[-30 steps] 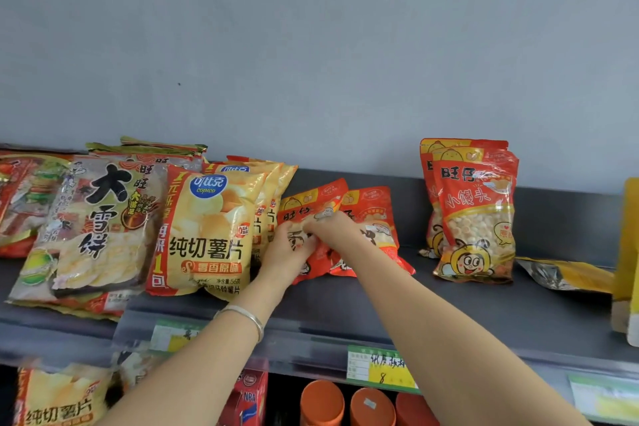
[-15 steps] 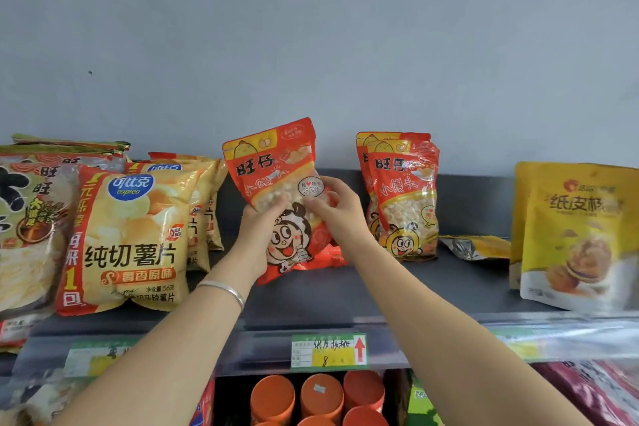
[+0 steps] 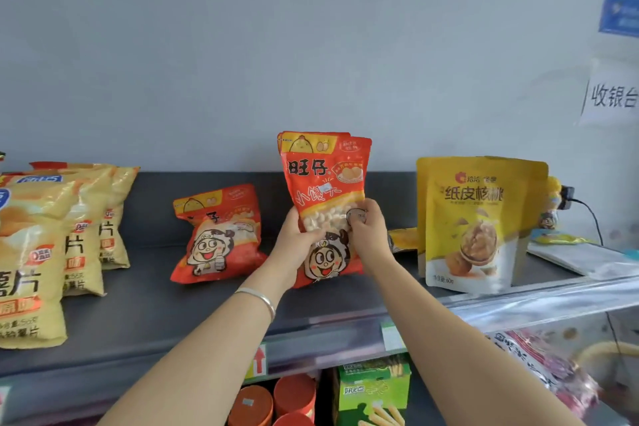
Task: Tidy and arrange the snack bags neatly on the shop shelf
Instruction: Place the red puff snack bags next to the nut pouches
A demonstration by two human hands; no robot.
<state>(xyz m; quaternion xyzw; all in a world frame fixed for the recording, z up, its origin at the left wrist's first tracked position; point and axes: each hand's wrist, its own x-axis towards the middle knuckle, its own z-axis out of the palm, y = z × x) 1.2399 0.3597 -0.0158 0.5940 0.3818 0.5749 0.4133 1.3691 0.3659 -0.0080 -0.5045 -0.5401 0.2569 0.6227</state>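
Now | left hand (image 3: 294, 244), right hand (image 3: 370, 235) grip red 旺仔 bag (image 3: 323, 176) | 纸皮核桃 pouch (image 3: 473, 218) beside

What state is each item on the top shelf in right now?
held red bag: upright, gripped at both sides
left hand: grips the held red bag
right hand: grips the held red bag
loose red bag: tilted, slumped, untouched
chip bags: overlapping row, leaning back
walnut pouch: standing upright
small yellow bag: lying flat
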